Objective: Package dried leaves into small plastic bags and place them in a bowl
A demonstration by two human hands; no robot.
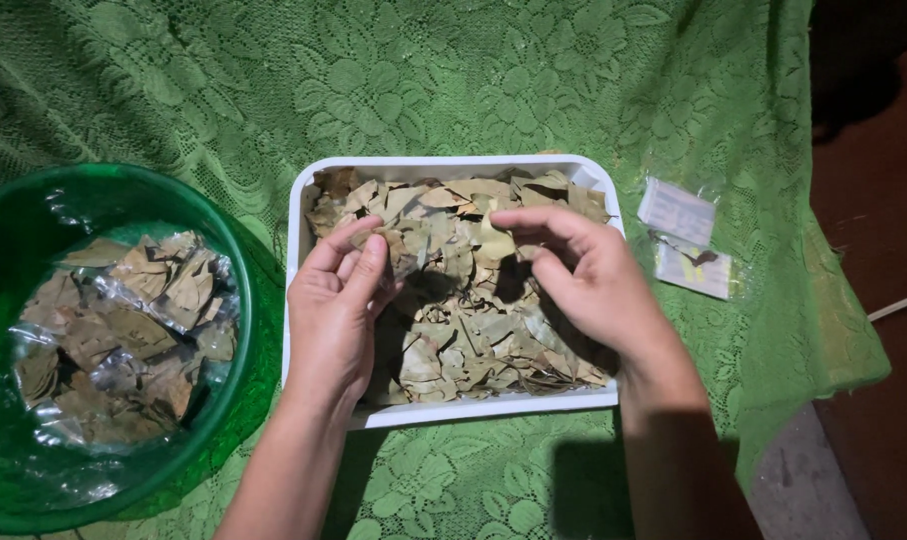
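A white rectangular tray (298, 205) sits in the middle of a green lace cloth and is full of dried, pale green-brown leaves (463, 330). My left hand (335, 310) hovers over the tray's left side, thumb and fingers pinched on a leaf near the top of the pile. My right hand (583, 280) is over the tray's right side, its fingers curled and pinching leaves near the middle. Both hands hide part of the leaf pile.
A round green basin (238, 300) at the left holds several clear plastic packets of dried leaves (123, 330). Small clear bags with white labels (685, 238) lie right of the tray. The green lace cloth (453, 80) drapes off an edge at the right, beside dark floor.
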